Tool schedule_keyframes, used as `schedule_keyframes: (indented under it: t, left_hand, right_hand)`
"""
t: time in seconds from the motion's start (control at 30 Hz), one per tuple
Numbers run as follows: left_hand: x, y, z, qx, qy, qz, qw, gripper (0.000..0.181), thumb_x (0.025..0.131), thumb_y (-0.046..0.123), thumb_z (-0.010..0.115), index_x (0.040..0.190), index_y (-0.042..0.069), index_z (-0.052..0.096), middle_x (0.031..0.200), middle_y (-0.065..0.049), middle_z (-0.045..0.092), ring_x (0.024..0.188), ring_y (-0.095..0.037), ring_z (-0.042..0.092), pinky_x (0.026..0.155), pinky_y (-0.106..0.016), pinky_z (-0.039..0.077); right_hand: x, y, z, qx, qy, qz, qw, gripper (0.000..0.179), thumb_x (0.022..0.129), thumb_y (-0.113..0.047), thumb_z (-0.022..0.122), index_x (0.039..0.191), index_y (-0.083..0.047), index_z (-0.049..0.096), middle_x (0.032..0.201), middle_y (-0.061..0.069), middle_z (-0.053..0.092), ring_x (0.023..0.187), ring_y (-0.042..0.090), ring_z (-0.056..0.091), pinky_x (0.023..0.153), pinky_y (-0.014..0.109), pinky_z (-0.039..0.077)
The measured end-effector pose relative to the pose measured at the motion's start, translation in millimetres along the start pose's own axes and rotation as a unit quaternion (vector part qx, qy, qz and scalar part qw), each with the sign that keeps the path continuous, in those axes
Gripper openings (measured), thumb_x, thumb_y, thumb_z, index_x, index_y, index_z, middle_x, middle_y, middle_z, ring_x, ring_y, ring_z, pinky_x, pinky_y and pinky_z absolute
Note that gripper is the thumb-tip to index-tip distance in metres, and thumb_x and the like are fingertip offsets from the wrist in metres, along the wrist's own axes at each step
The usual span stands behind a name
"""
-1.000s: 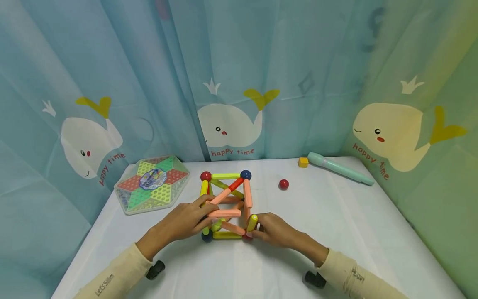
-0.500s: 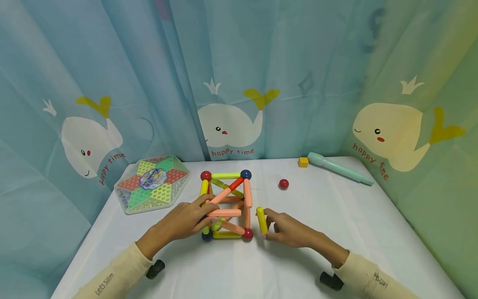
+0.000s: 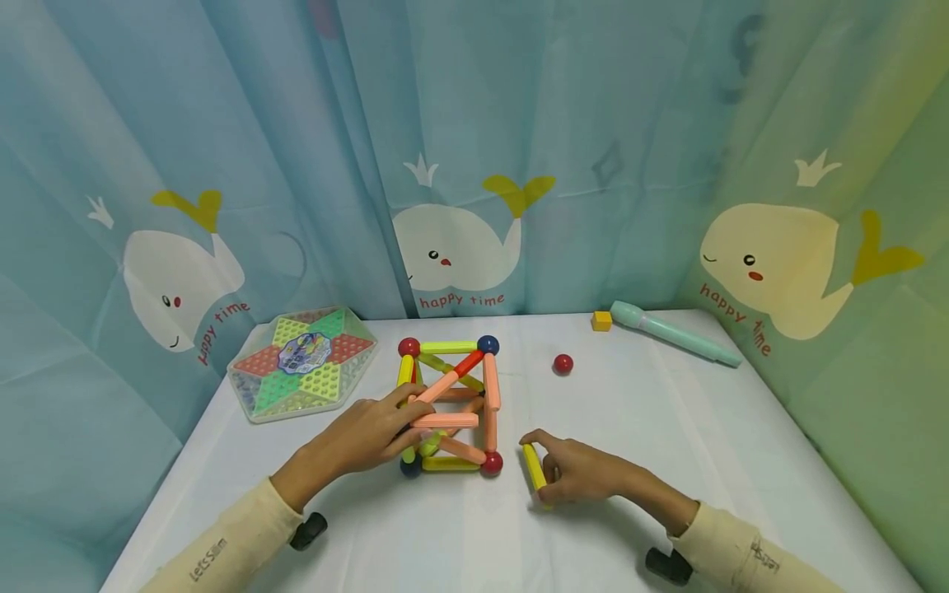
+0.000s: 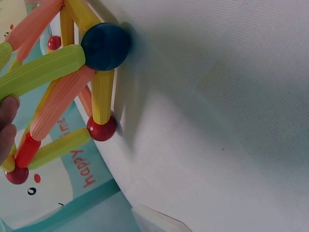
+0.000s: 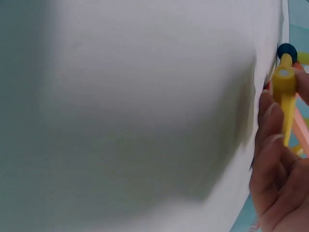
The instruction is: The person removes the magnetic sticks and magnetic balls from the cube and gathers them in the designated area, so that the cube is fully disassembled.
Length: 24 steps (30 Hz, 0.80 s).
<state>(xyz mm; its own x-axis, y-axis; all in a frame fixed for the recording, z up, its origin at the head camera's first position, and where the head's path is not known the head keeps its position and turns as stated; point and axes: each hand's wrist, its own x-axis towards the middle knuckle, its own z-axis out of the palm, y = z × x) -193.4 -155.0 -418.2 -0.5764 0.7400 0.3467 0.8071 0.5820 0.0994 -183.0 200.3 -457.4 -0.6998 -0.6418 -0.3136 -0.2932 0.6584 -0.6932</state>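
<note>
A frame of magnetic sticks and balls (image 3: 445, 421) stands mid-table, built from pink, yellow, green and red sticks. My left hand (image 3: 363, 432) holds its left side, thumb and fingers around the pink sticks there. In the left wrist view, fingertips (image 4: 7, 121) lie against a green stick, with a dark blue ball (image 4: 106, 46) at the near corner. To the right of the frame, my right hand (image 3: 586, 471) pinches a yellow magnetic stick (image 3: 533, 466) by its ends, apart from the frame's red corner ball (image 3: 492, 464). The right wrist view shows that stick end-on.
A loose red ball (image 3: 563, 364) lies behind the right hand. Farther back are a small yellow cube (image 3: 601, 321) and a teal pen-shaped tube (image 3: 675, 333). A hexagonal Chinese checkers board (image 3: 304, 362) lies at the left. Whale-printed curtains (image 3: 460, 123) enclose the table's back and sides.
My right hand has drawn the yellow stick away from the red corner ball, rightward and nearer to me, and the stick has tilted. My left hand and the frame stay in place.
</note>
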Motion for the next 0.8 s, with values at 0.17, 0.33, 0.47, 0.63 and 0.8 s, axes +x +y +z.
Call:
schedule_keyframes:
  t: [0.17, 0.33, 0.47, 0.63, 0.8]
  left_hand:
    - [-0.2, -0.7, 0.1, -0.003, 0.009, 0.011, 0.9999, 0.025, 0.104, 0.038, 0.055, 0.119, 0.019, 0.062, 0.114, -0.003, 0.057, 0.055, 0.0, 0.038, 0.052, -0.012, 0.036]
    - [0.6, -0.5, -0.5, -0.001, 0.008, 0.016, 0.9998, 0.024, 0.104, 0.037, 0.055, 0.118, 0.019, 0.062, 0.114, -0.004, 0.058, 0.055, 0.0, 0.038, 0.052, -0.012, 0.035]
    - [0.9, -0.7, -1.2, -0.001, 0.008, 0.016, 0.9998, 0.024, 0.103, 0.037, 0.056, 0.119, 0.019, 0.062, 0.114, -0.004, 0.058, 0.055, 0.0, 0.039, 0.053, -0.012, 0.036]
    - [0.4, -0.7, -1.1, -0.001, 0.003, 0.014, 0.9999, 0.026, 0.104, 0.038, 0.054, 0.119, 0.019, 0.062, 0.115, -0.004, 0.058, 0.056, 0.0, 0.04, 0.053, -0.012, 0.037]
    - [0.6, -0.1, -1.0, 0.003, 0.002, 0.012, 0.9999, 0.026, 0.104, 0.038, 0.053, 0.12, 0.019, 0.062, 0.117, -0.005, 0.059, 0.056, -0.001, 0.041, 0.053, -0.013, 0.038]
  right_hand:
    - [9.7, -6.8, 8.4, -0.025, 0.016, 0.025, 0.9992, 0.068, 0.083, -0.026, 0.082, 0.135, -0.012, 0.041, 0.082, -0.004, 0.066, 0.074, 0.012, 0.059, 0.069, 0.028, 0.05]
    - [15.1, -12.0, 13.7, -0.015, 0.018, 0.053, 0.9983, 0.065, 0.082, -0.024, 0.084, 0.134, -0.012, 0.046, 0.081, -0.003, 0.064, 0.075, 0.014, 0.059, 0.068, 0.03, 0.05]
    - [17.0, -13.1, 14.2, -0.007, 0.017, 0.066, 0.9977, 0.066, 0.08, -0.023, 0.086, 0.134, -0.011, 0.048, 0.081, -0.002, 0.064, 0.076, 0.016, 0.058, 0.067, 0.03, 0.048]
    - [16.6, -12.6, 14.4, 0.005, 0.013, 0.06, 0.9981, 0.067, 0.081, -0.025, 0.086, 0.135, -0.01, 0.048, 0.082, -0.002, 0.063, 0.079, 0.016, 0.057, 0.068, 0.029, 0.047]
    - [14.6, -12.0, 13.2, 0.018, 0.007, 0.035, 0.9992, 0.065, 0.084, -0.022, 0.082, 0.137, -0.007, 0.048, 0.084, -0.003, 0.063, 0.077, 0.013, 0.058, 0.067, 0.026, 0.047]
